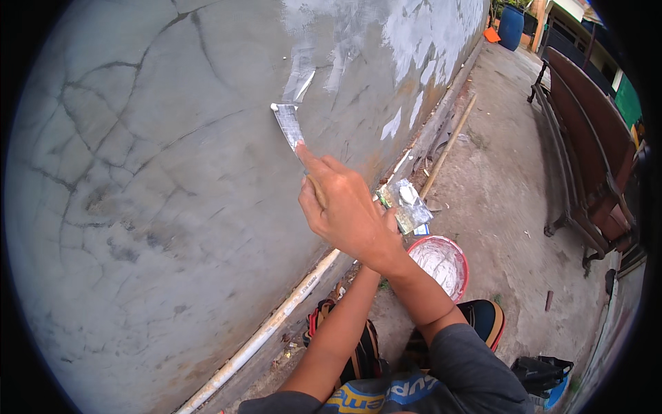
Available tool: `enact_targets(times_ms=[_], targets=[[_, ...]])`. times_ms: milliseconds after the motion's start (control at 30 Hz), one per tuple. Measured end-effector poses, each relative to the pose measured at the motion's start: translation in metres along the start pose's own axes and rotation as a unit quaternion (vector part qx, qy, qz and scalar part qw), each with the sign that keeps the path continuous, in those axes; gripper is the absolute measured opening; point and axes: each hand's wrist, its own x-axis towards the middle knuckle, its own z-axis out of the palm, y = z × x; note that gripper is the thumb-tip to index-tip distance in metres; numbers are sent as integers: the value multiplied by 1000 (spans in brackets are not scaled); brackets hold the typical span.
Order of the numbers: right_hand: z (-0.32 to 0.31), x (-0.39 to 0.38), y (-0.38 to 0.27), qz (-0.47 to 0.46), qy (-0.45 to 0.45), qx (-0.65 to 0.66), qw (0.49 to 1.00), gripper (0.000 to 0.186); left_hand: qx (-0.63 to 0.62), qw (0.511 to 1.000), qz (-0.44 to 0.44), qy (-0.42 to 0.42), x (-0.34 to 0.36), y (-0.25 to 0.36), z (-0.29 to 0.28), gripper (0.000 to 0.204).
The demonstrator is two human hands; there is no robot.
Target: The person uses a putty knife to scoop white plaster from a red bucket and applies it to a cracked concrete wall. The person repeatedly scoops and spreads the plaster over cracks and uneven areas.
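Note:
My right hand (345,203) is closed around the handle of a putty knife (288,125). The knife's whitened blade is at the cracked grey wall (172,152), just below a fresh streak of white putty (303,86). Crossing beneath my right wrist, my left arm leads to my left hand (390,219), mostly hidden behind it. That hand grips a flat, smeared plate (412,215), whose own handle I cannot see. A lump of white putty (408,194) sits on the plate. Below it, a red-rimmed bowl (466,265) coated inside with white putty stands on the ground.
A white pipe (276,317) runs along the wall's foot. Beside the wall, a bamboo pole (449,145) lies on the ground. To the right stands a long wooden bench (586,131); a blue barrel (510,27) is far off. A black bag (541,375) lies at lower right.

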Motion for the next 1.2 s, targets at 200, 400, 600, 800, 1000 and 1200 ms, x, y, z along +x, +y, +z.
enact_targets(times_ms=[200, 400, 600, 800, 1000, 1200], targets=[[-24, 6, 1, -10, 46, 4, 999, 42, -112, 992, -43, -27, -10, 40, 0, 65], [-31, 35, 18, 18, 72, -32, 997, 42, -170, 981, -83, -42, -24, 66, 13, 59], [-9, -4, 11, -9, 32, 17, 999, 42, -127, 990, -61, -11, -12, 36, 9, 53], [13, 9, 23, -16, 113, 20, 993, 49, -102, 993, -37, 42, -6, 29, 4, 47], [84, -27, 33, -51, 90, 52, 993, 58, -208, 971, -120, -6, -49, 107, 16, 40], [4, -17, 24, -26, 55, 57, 997, 48, -199, 980, -21, -7, -25, 54, 8, 42]])
